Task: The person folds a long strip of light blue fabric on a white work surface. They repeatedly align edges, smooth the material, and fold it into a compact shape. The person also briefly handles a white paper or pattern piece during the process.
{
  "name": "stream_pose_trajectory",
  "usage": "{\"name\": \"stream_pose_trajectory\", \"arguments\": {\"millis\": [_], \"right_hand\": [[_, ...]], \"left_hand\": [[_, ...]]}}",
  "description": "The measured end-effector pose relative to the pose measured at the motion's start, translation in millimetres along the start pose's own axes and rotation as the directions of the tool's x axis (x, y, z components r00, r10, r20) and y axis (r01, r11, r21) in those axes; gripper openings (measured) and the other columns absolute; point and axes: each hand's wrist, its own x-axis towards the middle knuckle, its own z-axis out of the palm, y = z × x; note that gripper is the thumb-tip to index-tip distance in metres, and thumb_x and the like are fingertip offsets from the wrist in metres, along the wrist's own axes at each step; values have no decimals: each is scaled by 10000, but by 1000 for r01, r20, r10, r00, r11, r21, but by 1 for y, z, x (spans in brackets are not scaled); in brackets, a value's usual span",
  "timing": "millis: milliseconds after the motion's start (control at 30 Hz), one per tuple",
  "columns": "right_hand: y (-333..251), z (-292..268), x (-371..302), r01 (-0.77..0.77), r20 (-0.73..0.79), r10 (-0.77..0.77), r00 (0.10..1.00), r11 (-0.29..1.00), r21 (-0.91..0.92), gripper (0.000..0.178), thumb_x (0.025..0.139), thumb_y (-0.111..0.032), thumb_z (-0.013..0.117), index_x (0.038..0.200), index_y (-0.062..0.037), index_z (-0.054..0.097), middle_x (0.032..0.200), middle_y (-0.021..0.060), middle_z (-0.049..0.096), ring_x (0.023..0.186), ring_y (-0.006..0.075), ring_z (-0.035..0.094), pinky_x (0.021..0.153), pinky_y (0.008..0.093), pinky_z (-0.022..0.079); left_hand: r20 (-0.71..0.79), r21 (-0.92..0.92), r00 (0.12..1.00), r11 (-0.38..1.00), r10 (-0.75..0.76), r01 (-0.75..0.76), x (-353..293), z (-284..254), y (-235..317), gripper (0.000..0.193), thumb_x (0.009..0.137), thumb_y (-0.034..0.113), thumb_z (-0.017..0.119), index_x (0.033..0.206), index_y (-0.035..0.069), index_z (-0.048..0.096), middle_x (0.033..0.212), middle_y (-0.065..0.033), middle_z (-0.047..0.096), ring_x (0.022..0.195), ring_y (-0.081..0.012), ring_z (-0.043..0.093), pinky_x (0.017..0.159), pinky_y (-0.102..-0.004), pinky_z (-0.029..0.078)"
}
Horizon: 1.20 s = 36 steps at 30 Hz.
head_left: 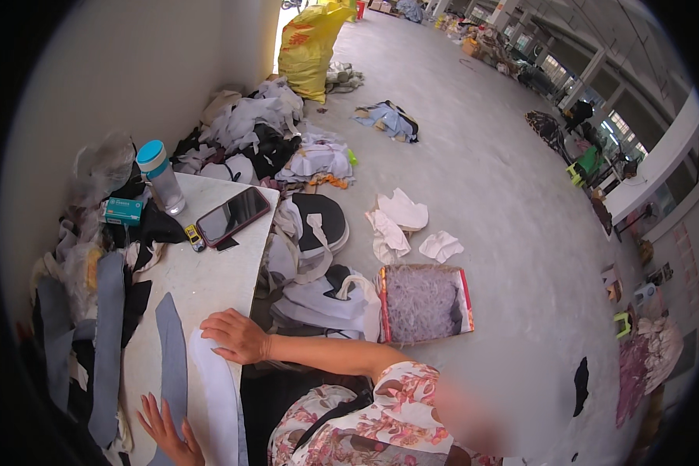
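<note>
Grey-blue cloth strip point(172, 342), long and narrow, lies lengthwise on the pale table point(194, 272) in the head view, with a white strip point(214, 396) just to its right along the table's edge; the left hand point(171, 436) is over the lower part of the grey-blue piece, palm down, its fingers outstretched and spread; the right hand point(239, 336), at the end of a bare forearm below a floral sleeve point(404, 388), is on the upper end of the white strip, fingers close together and slightly bent, though I cannot tell whether they pinch the cloth or only press on it; farther up the table are a dark phone point(233, 216), a small yellow toy car point(195, 238), a teal box point(123, 211) and a clear bottle point(165, 189) with a blue lid; more grey-blue strips point(109, 342) hang among heaped cloth at the left; beyond the table, fabric scraps point(256, 116) pile up near a yellow sack point(309, 54); right of the table, an open carton point(467, 299) with red edges holds pale crinkled filling point(421, 303).
</note>
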Motion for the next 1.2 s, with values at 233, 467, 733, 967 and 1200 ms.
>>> {"name": "stream_pose_trajectory", "arguments": {"millis": [233,467,733,967,1200], "right_hand": [[2,3,1,-16,0,16,1000,1000,18,380,763,-154,688,1101,-56,544,1235,125,538,1130,309,506,940,420,393],[2,3,1,46,-19,-47,999,998,-38,372,768,-171,699,1126,-115,615,1284,118,534,1179,299,496,937,408,391],[5,4,-4,67,20,-67,998,998,-6,217,779,-181,691,979,-99,676,1216,78,593,1141,254,530,909,392,394],[6,2,2,123,-14,-123,992,992,-33,130,814,-200,648,907,-113,670,1059,54,627,1040,231,563,872,387,403],[20,2,-1,165,302,-129,944,982,-95,301,851,-183,570,1095,-36,666,1227,165,599,1141,348,549,940,469,407]], "left_hand": [[-71,28,997,999,-15,17,-27,-9,14,451,943,253,595,1331,29,542,1415,-188,503,1358,-385,417,1127,-602,212],[-129,46,991,999,-18,24,-38,-17,21,441,938,243,619,1317,25,563,1398,-185,521,1341,-380,442,1122,-576,253],[-128,69,991,996,-41,50,-47,-21,28,419,939,236,623,1302,30,583,1377,-185,541,1332,-366,457,1119,-569,266],[-41,154,995,983,-91,97,-82,-18,22,442,928,184,582,1348,59,528,1442,-195,460,1375,-399,383,1133,-596,201],[-149,69,938,943,-312,325,-131,-31,51,393,792,31,658,1183,54,627,1369,-188,532,1306,-435,459,1115,-613,235]]}}
